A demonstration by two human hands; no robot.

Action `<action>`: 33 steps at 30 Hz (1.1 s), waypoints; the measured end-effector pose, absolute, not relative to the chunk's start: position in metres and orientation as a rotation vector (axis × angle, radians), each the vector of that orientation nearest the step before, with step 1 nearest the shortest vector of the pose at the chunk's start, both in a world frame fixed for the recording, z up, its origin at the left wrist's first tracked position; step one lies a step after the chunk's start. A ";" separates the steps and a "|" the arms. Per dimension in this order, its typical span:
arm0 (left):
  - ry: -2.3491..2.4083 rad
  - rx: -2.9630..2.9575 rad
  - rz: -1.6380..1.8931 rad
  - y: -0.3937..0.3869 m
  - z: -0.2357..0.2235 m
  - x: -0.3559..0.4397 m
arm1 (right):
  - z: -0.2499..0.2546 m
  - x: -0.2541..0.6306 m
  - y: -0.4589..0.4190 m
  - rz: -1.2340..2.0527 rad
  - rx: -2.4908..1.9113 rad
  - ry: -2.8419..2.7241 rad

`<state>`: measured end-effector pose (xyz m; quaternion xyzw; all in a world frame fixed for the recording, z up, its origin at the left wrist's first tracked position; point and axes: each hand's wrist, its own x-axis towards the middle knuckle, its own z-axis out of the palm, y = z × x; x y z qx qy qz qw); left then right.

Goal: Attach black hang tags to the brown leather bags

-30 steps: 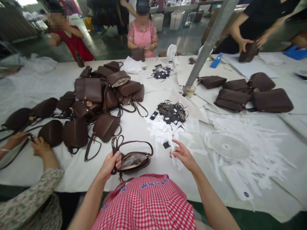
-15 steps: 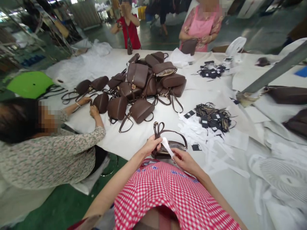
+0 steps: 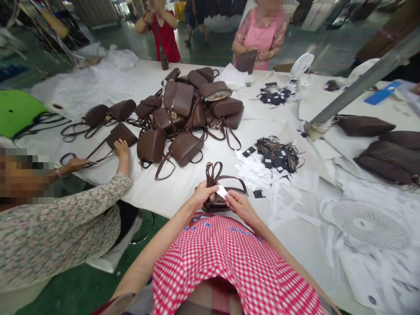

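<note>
My left hand is closed around the gathered brown strap of a handbag, and a white paper strip lies at its fingertips. The strip's other end is pinched in my right hand. Below both hands, the brown handbag rests on the table edge against my checked apron, partly covered by my fingers. To the right lie a heap of loose white strips and a pile of black tags with dark cords.
A large heap of brown handbags fills the table's middle. On the left a co-worker's hand touches another bag. A grey pole slants over the right side, near a white fan. Two people stand across the table.
My hands have drawn closer together, and less of the white strip shows between them. The co-worker at left has turned a bag and pulled its strap out to the left. The camera view has shifted.
</note>
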<state>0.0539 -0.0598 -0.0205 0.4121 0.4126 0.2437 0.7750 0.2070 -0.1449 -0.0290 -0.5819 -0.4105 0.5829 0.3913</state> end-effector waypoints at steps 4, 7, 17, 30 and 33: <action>0.757 0.796 0.442 -0.058 -0.019 0.046 | -0.031 0.211 -0.146 1.651 -1.355 -0.802; 0.756 0.782 0.411 -0.058 -0.018 0.044 | -0.032 0.209 -0.146 1.767 -1.287 -0.704; 0.780 0.768 0.421 -0.056 -0.011 0.050 | -0.030 0.196 -0.135 1.488 -1.486 -1.186; 0.766 0.700 0.393 -0.055 -0.021 0.049 | -0.029 0.201 -0.134 1.157 -1.653 -1.569; 0.754 0.681 0.380 -0.054 -0.023 0.048 | -0.033 0.202 -0.134 1.170 -1.646 -1.571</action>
